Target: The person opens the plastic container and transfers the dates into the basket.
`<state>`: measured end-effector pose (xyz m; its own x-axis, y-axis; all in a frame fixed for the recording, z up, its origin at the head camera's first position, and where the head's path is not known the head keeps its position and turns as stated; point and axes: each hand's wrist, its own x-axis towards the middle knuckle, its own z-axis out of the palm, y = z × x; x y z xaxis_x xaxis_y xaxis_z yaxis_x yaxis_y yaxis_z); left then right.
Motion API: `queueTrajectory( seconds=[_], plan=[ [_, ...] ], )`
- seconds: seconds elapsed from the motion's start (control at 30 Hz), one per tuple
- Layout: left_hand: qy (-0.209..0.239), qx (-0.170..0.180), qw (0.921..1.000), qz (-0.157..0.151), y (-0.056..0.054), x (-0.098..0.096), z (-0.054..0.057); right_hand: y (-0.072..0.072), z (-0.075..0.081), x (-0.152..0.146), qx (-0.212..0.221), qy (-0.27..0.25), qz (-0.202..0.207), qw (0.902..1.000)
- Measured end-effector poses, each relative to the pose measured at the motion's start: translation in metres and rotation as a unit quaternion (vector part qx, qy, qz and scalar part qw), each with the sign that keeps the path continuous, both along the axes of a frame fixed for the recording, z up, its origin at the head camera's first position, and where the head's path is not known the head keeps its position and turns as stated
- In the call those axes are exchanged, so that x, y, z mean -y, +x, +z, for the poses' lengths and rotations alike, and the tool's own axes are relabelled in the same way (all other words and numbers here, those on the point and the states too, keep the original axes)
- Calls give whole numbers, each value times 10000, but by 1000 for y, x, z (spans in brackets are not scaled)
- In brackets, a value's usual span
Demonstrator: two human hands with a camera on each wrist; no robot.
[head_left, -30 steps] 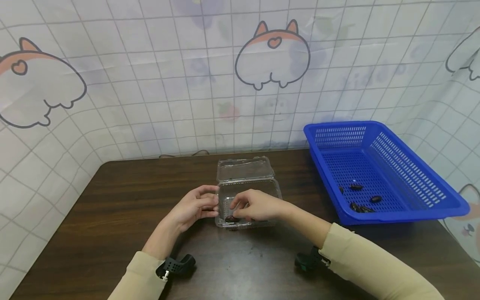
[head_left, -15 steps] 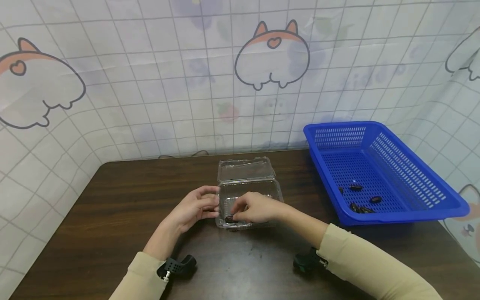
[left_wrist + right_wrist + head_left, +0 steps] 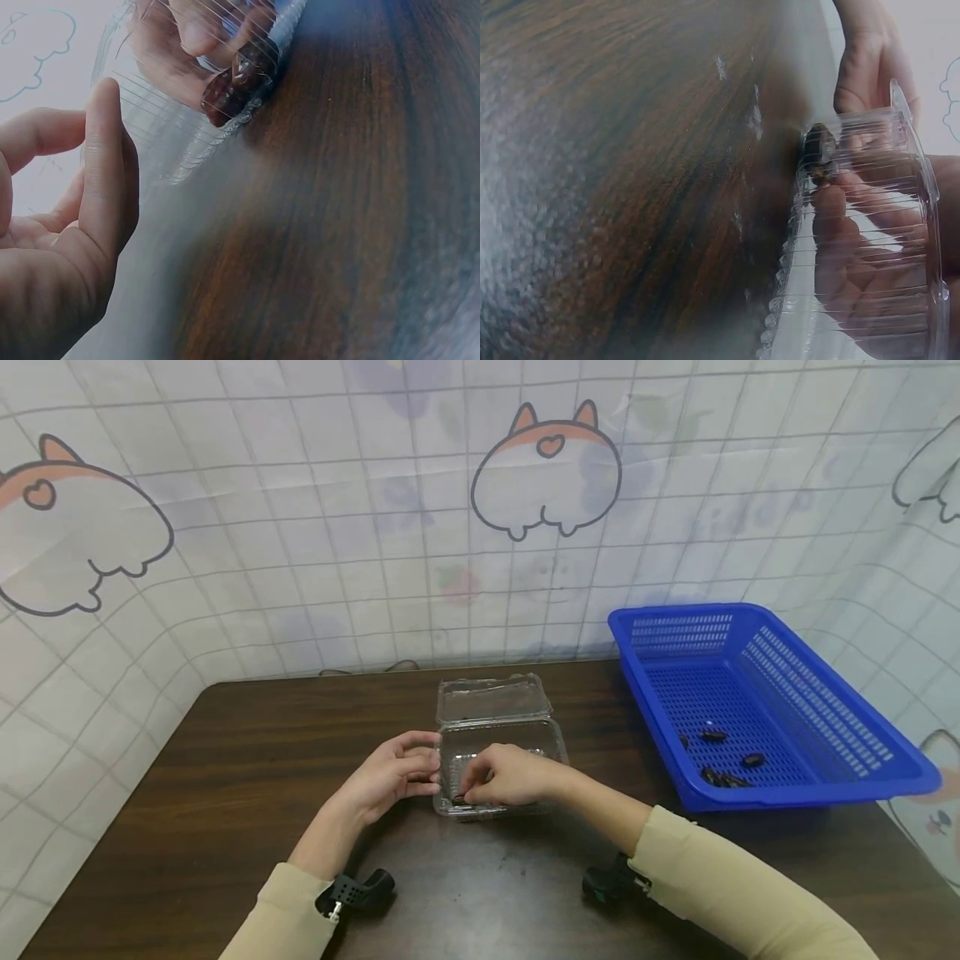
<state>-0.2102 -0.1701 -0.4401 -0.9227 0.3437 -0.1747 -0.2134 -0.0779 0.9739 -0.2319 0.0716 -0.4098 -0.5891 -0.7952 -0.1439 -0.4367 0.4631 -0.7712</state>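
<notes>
A clear plastic clamshell box lies on the table with its lid folded back. My left hand rests its fingertips against the box's left side, fingers mostly straight; in the left wrist view the thumb stands apart from the wall. My right hand reaches inside to the front left corner. There its fingertips pinch a dark brown, glossy, date-like piece, seen through the ribbed wall in the right wrist view. The left wrist view shows the brown surface by the fingers; whether it is one piece or two, I cannot tell.
A blue perforated basket stands on the right of the table, with several similar dark pieces on its floor near the front left. Behind the dark wooden table hangs a patterned wall covering.
My right fingertips have closed in on the dark piece in the front left corner, which is now mostly covered in the head view. My left hand stays at the box's side.
</notes>
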Motion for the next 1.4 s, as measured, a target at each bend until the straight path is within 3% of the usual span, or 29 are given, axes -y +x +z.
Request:
queueTrajectory(
  seconds=[0.43, 1.4],
  plan=[
    [64, 29, 10000, 4, 0, -1, -1, -4, 6, -1, 140, 173, 53, 9997],
    [45, -10, 10000, -79, 0, 2, 0, -4, -3, 0, -432, 415, 56, 9982]
  ],
)
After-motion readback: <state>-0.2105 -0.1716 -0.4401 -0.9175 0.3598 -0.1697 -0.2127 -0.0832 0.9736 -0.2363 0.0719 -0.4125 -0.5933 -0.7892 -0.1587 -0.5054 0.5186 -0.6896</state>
